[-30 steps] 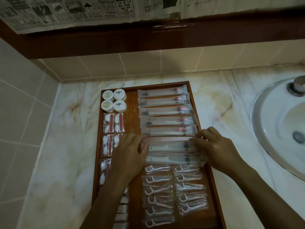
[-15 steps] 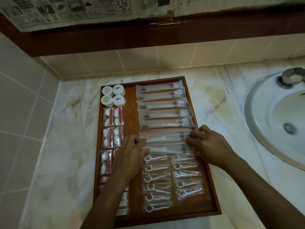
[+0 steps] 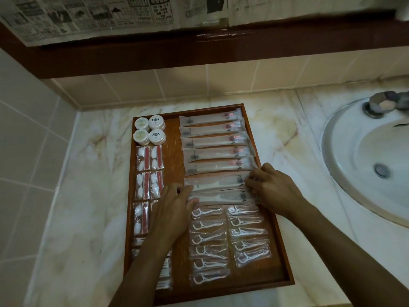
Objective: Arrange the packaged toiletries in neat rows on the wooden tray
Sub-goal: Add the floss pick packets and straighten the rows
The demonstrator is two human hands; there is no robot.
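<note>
A wooden tray [image 3: 174, 138] lies on the marble counter. Several long toothbrush packets [image 3: 212, 140] lie in a column at its upper right. Below them are two comb packets [image 3: 219, 185]. My left hand [image 3: 172, 209] pinches their left ends and my right hand [image 3: 274, 189] pinches their right ends. Floss pick packets [image 3: 208, 238] form two columns beneath. Round white soaps [image 3: 149, 132] sit at the top left, with cotton swab packets [image 3: 149, 171] below them. My left forearm hides part of the lower-left packets.
A white sink basin [image 3: 345, 156] with a metal tap [image 3: 385, 105] sits to the right. A tiled wall runs along the back and the left. A dark wooden ledge [image 3: 221, 47] lined with newspaper overhangs the counter.
The view has shifted, so the tray sits higher and its whole front edge shows. Both hands have stayed on the ends of the comb packets, pressing them up toward the toothbrush column.
</note>
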